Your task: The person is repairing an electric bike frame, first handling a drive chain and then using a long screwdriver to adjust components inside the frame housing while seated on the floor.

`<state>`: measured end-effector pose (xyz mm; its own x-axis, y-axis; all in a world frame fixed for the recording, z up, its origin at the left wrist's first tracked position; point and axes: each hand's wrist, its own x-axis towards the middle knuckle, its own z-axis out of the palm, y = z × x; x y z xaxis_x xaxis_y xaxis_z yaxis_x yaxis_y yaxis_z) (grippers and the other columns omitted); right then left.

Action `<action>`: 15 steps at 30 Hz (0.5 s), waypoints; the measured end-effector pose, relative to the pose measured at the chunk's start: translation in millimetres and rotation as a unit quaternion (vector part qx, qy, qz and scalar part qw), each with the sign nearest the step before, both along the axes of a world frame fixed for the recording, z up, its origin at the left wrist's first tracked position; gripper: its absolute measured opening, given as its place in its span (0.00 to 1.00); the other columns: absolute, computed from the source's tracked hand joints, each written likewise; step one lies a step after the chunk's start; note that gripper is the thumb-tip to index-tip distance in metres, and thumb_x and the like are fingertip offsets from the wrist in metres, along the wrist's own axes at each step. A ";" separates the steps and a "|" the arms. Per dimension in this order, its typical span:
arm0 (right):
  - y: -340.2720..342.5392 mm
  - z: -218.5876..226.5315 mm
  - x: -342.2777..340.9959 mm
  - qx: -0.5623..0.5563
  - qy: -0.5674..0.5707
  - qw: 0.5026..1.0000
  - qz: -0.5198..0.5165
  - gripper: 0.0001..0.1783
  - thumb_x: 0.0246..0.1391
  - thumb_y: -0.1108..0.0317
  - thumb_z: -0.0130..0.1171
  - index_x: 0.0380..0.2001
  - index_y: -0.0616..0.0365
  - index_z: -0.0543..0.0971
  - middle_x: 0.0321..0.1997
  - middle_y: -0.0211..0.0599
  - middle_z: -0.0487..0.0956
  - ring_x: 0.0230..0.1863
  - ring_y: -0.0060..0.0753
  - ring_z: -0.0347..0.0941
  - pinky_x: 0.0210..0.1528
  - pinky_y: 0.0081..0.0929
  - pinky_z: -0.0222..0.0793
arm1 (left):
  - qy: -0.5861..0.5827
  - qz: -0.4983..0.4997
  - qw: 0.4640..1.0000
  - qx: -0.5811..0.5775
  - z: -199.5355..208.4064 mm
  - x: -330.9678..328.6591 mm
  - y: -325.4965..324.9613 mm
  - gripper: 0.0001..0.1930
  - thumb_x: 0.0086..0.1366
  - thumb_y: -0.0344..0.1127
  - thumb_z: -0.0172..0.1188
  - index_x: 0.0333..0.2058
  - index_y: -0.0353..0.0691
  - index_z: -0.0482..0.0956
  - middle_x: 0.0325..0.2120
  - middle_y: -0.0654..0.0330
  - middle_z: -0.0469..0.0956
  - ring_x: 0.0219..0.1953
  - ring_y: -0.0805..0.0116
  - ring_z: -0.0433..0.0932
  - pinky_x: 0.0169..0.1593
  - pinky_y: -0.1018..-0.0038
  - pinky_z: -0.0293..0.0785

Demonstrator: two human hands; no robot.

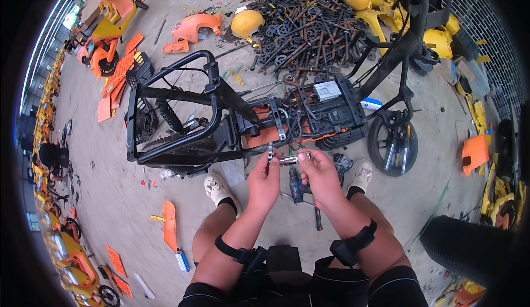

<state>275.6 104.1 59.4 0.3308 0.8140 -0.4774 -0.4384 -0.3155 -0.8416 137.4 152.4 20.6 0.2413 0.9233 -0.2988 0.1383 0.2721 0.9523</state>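
Both of my hands are raised in front of the stripped black scooter frame [221, 100]. My right hand [318, 175] pinches the right end of a short, shiny metal cylinder [288, 159], which looks like a socket. My left hand [265, 181] is closed at its other end, and a small upright silver piece [270, 151] sticks up from those fingers; its kind is too small to make out. On the floor below, partly hidden by my right hand, lies a cordless power tool [297, 186]. A second dark tool [343, 163] is near my right foot.
A heap of rusty metal parts [309, 31] lies beyond the frame. The frame's front wheel [392, 147] stands at right. Orange panels [169, 225] and a can [182, 261] are on the floor at left; a black ribbed object [464, 249] is at lower right.
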 end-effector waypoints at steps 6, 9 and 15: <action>-2.4 -9.9 15.4 -0.017 0.010 0.999 -0.026 0.16 0.64 0.57 0.59 0.45 0.58 0.76 0.26 0.20 0.69 0.25 0.12 0.63 0.27 0.13 0.61 | 0.299 -0.104 0.941 0.124 18.0 -5.2 -4.2 0.13 0.73 0.37 0.48 0.46 0.34 0.75 0.32 0.46 0.81 0.36 0.49 0.81 0.39 0.59 0.75; -3.0 -11.4 18.8 -0.039 0.019 0.998 -0.034 0.15 0.63 0.56 0.59 0.44 0.57 0.77 0.26 0.20 0.70 0.25 0.12 0.63 0.27 0.13 0.61 | 0.371 -0.109 0.908 0.160 29.2 -1.9 -9.3 0.12 0.72 0.37 0.48 0.42 0.36 0.76 0.26 0.42 0.79 0.33 0.39 0.78 0.35 0.52 0.73; -7.4 -13.3 14.6 -0.034 0.051 0.998 -0.032 0.14 0.63 0.57 0.59 0.42 0.56 0.76 0.26 0.20 0.70 0.25 0.13 0.64 0.28 0.15 0.62 | 0.303 -0.095 0.934 0.162 15.3 -9.2 -8.1 0.12 0.73 0.38 0.49 0.43 0.34 0.75 0.26 0.49 0.80 0.31 0.50 0.80 0.35 0.59 0.74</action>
<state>290.2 96.7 46.1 0.3281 0.7576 -0.5643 -0.5412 -0.3388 -0.7696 128.1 144.2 35.8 0.2873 0.9467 -0.1459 0.6957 -0.1015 0.7112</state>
